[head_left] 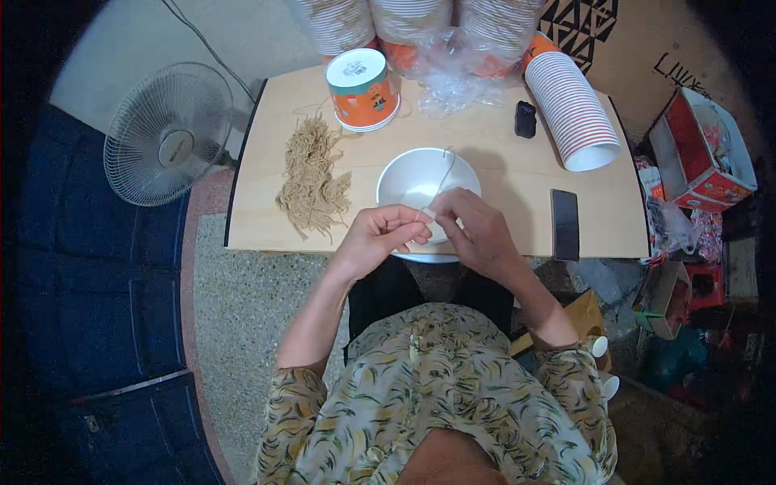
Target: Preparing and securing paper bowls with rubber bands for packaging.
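Note:
Both my hands meet above the near edge of the table, over the front of a white paper bucket [394, 187]. My left hand [373, 241] is closed, thumb and fingers pinching a thin tan cord [444, 176]. With my right hand [478, 234] I grip the same cord just beside it, fingertips nearly touching. From there the cord runs up across the bucket's opening to its far rim. A loose heap of tan cords [311, 178] lies left of the bucket. Exactly how the cord passes between my fingertips is too small to make out.
An upside-down orange bucket [362, 101] stands behind the cord heap. Tall stacks of paper buckets [412, 24] and clear plastic wrap [457, 81] line the back. At right lie a nested stack [570, 109], a black object [525, 120] and a phone [565, 225]. A fan [170, 133] stands left.

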Demonstrator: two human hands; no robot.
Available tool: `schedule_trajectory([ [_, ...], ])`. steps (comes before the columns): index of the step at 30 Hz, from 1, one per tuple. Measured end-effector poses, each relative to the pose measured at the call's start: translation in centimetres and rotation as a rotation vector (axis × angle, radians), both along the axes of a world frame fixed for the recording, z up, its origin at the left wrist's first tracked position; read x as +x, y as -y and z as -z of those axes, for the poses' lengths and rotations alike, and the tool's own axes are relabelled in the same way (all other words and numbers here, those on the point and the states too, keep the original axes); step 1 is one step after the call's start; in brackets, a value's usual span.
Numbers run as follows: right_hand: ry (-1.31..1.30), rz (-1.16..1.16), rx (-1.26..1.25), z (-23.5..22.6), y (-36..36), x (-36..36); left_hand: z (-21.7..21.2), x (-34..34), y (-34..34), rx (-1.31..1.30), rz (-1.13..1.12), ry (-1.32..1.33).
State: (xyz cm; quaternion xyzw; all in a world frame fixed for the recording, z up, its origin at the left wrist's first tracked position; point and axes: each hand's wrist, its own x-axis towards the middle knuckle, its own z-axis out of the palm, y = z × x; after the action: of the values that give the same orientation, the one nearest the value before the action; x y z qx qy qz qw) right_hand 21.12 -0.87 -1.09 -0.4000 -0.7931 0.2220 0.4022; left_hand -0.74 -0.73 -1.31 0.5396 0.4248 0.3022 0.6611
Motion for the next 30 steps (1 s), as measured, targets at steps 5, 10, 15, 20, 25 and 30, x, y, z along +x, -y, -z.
schedule_trajectory([
  [5,0.017,0.004,0.141,-0.6,-0.3,-0.6,0.3,-0.2,0.1,0.023,0.019,-0.031],
  [10,-0.034,-0.082,-0.223,0.4,-0.8,-0.3,1.2,-0.9,-0.3,0.051,0.007,0.007],
  [15,-0.134,-0.037,-0.267,0.3,-0.7,-0.9,1.6,-1.6,-0.6,0.102,-0.012,0.07],
  [20,-0.22,-0.042,-0.415,1.2,-1.1,-1.3,1.7,-1.9,-1.0,0.094,-0.011,0.065],
  [25,-0.411,-0.123,-0.605,1.4,-1.7,-1.7,1.4,-1.9,-1.1,0.123,-0.016,0.053],
  [30,-0.458,-0.157,-0.691,1.2,-2.6,-2.0,2.1,-1.6,-0.9,0.436,-0.073,-0.024],
])
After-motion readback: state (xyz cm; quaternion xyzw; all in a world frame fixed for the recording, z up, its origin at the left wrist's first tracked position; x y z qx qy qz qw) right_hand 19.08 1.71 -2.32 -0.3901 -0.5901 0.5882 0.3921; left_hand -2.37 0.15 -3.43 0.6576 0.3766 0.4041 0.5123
